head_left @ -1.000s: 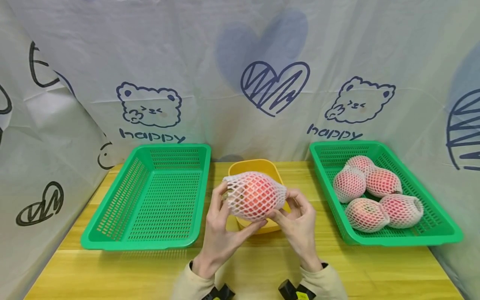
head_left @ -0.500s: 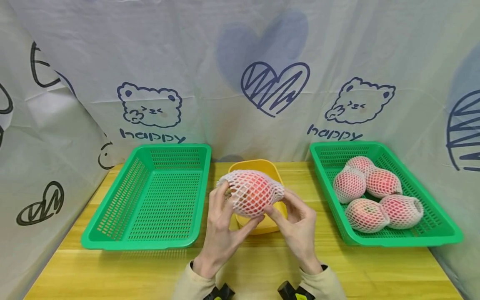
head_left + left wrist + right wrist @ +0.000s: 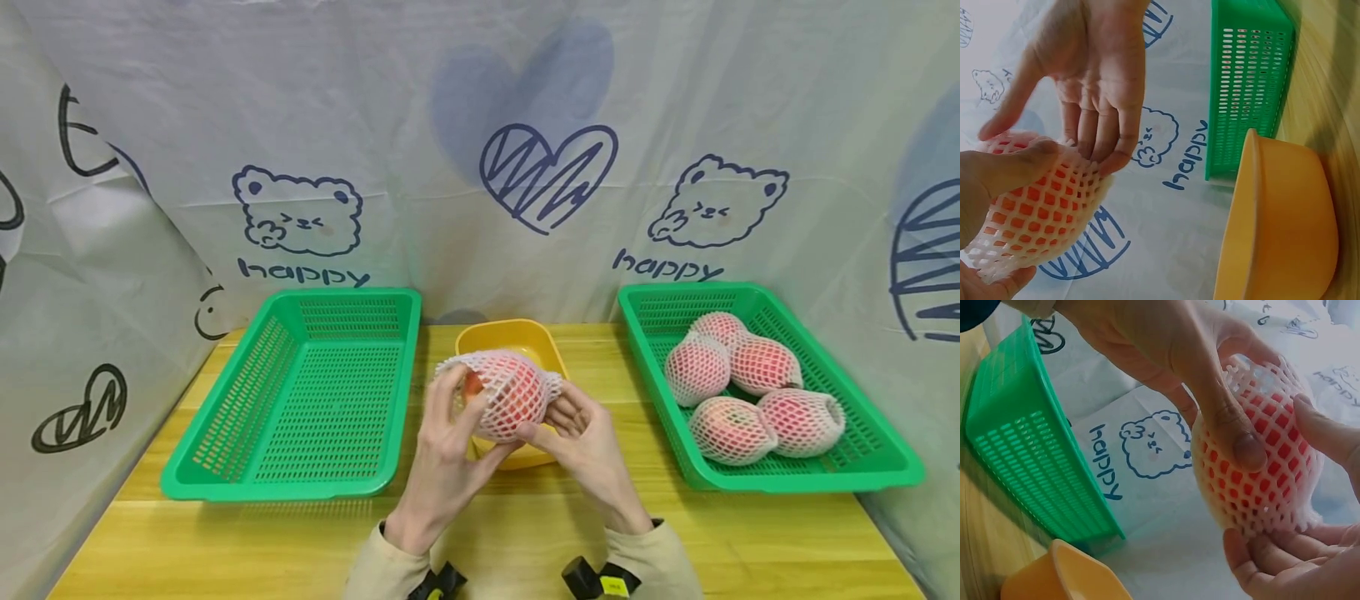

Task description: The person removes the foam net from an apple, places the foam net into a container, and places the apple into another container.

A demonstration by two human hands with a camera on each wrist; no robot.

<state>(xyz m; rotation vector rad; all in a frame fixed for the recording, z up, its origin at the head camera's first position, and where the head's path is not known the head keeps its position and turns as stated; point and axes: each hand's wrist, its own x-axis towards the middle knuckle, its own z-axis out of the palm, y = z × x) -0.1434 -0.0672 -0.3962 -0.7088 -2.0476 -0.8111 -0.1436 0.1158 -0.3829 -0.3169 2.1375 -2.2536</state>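
Observation:
Between both hands, above the yellow bin [image 3: 553,367], is a red round fruit in a white foam net [image 3: 513,396]. My left hand [image 3: 442,450] grips its left side, fingertips at the net's open end, where bare red skin shows in the head view. My right hand [image 3: 592,446] holds the gathered right end, its thumb on the net and its other fingers behind. In the right wrist view the left thumb lies across the foam net [image 3: 1272,444]. The left wrist view shows the right hand's fingers [image 3: 1107,128] at the net's edge.
A green basket [image 3: 408,400] stands on the left of the wooden table [image 3: 517,533]. Another green basket [image 3: 817,482] on the right holds several netted fruits [image 3: 731,429]. A patterned white cloth [image 3: 450,167] hangs behind them.
The right fingers have curled in more at the net's right end. The fruit has turned a little, and bare red skin now shows by the left fingers. Baskets and bin have stayed put.

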